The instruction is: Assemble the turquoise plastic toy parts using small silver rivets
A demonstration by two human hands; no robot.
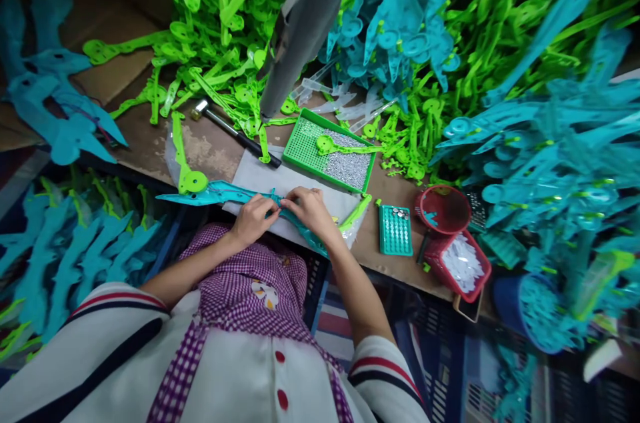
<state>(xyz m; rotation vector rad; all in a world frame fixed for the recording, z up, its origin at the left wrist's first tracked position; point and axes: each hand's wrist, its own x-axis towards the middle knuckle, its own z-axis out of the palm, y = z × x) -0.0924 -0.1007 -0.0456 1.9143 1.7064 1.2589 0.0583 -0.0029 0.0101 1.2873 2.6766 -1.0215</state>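
The left hand (256, 217) and right hand (309, 211) meet, fingertips pinching the middle of a long, pointed, bright-blue plastic piece (220, 192) at the table's near edge; what they grip exactly is hidden. Beneath lies a flat white sheet (253, 173). Beyond are a black-handled metal hammer (234, 132) and a rectangular green plastic tray (303, 139) of small silvery parts (345, 167).

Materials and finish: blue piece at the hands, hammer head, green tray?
Blue piece: likely molded plastic, low sheen; even colour, shaped outline.
Hammer head: probably polished metal; bright highlights, with a yellowish, perhaps brass, end.
Green tray: looks like plastic, satin; uniform colour, regular dimples or holes in its floor.
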